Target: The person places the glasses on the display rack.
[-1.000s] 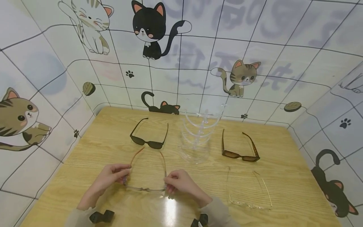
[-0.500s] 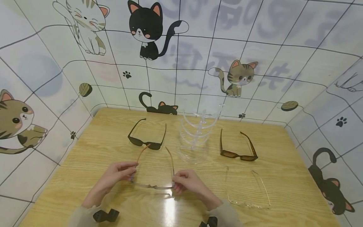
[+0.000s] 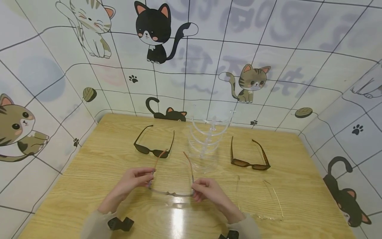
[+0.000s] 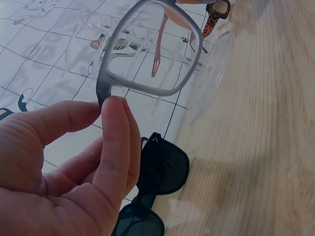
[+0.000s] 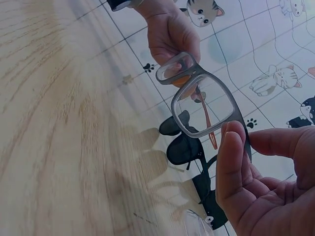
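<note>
Both hands hold a pair of grey-framed eyeglasses with orange-brown arm tips, one hand at each side. My left hand pinches the left arm close to the hinge between thumb and fingers. On the opposite arm, my right hand does the same, as the right wrist view shows near the lens rim. The arms are unfolded and point toward the wall, the front faces me. A reflection on the table below shows the glasses raised off it. Their left arm tip overlaps the black sunglasses in the head view.
A clear acrylic tiered display stand is at the back middle. Brown tortoiseshell sunglasses lie to its right, with thin gold-rimmed glasses in front of them. A cat-patterned wall closes off the back of the wooden table.
Both hands have carried the grey eyeglasses rightward and slightly toward the wall, closer to the stand. The other glasses and the stand have stayed in place.
</note>
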`<state>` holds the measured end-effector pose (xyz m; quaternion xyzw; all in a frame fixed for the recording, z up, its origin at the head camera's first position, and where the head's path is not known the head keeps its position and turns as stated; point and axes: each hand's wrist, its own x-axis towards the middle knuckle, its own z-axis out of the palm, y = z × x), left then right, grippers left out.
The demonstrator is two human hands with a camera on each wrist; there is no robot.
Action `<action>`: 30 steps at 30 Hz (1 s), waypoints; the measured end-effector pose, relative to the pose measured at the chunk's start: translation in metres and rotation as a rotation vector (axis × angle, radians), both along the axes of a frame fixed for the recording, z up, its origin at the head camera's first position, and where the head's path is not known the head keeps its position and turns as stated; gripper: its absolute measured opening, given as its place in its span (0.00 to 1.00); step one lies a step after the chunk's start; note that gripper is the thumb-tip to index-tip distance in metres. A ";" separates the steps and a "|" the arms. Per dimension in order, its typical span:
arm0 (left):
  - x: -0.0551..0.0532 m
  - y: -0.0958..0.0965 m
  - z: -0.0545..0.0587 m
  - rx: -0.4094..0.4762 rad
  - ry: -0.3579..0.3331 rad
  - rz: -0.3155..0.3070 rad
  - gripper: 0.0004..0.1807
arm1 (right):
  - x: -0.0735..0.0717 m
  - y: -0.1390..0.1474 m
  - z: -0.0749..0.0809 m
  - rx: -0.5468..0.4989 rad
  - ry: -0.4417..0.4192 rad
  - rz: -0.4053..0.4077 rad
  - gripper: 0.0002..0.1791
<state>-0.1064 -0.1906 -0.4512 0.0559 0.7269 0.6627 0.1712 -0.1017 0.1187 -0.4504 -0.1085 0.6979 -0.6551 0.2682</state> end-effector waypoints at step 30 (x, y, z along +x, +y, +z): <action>-0.020 0.061 0.003 0.120 -0.054 -0.003 0.23 | 0.006 0.056 0.009 0.000 0.029 -0.042 0.14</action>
